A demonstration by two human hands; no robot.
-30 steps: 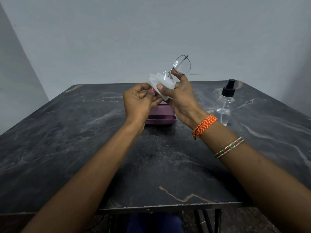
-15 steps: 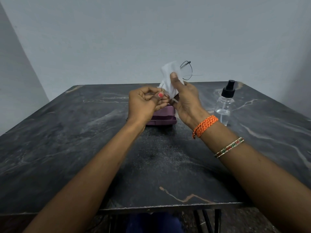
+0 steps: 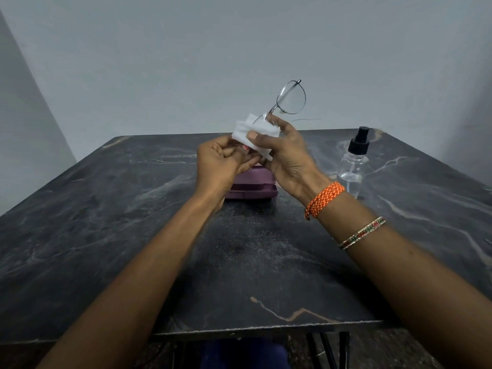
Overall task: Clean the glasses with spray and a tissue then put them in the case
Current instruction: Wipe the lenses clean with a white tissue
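Wiping one lens of the glasses [image 3: 288,101] with the tissue [image 3: 253,131], held up above the purple case [image 3: 253,186].

Right hand [image 3: 286,153] pinching the tissue around the lower lens, thumb on the near face; upper lens bare and standing clear above the hand. Left hand [image 3: 222,165] curled just left of the tissue, probably steadying the frame or a temple, though exact grip hidden. Case closed on the bench [image 3: 133,222], directly below both hands; spray bottle [image 3: 355,162] upright to the right of the case. Best done with light circular rubbing from both faces, pressure kept off the thin wire rim and bridge, frame supported close to the lens being worked, then switching to the bare lens before opening the case.
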